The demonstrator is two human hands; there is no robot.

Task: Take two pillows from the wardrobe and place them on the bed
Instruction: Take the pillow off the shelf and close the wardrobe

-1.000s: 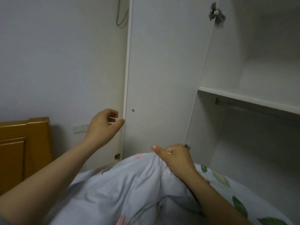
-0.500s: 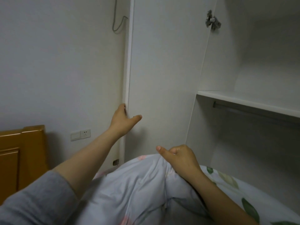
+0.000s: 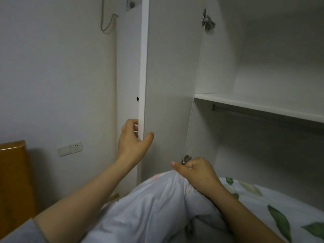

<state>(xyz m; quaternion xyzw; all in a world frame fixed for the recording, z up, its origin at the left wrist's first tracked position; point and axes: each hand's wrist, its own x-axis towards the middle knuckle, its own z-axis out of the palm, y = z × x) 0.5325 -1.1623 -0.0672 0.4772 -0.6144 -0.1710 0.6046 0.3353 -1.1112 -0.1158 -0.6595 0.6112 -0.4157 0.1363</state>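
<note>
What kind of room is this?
Probably a bedroom: an open white wardrobe with a shelf and hanging rail, a wooden headboard at left, and a floral pillow gripped by the right hand.

left grip (image 3: 133, 139) high and curled — right grip (image 3: 196, 172) lower, tightly clenched

Smooth matt white board: wardrobe door (image 3: 168, 85). Bright glossy metal: hinge (image 3: 207, 21). Dull grey metal: hanging rail (image 3: 263, 114). Soft creased matt cloth, leaf-printed: pillow (image 3: 149, 207). Varnished orange-brown wood, slight sheen: headboard (image 3: 14, 181). Smooth white plastic: wall socket (image 3: 71, 149).
</note>
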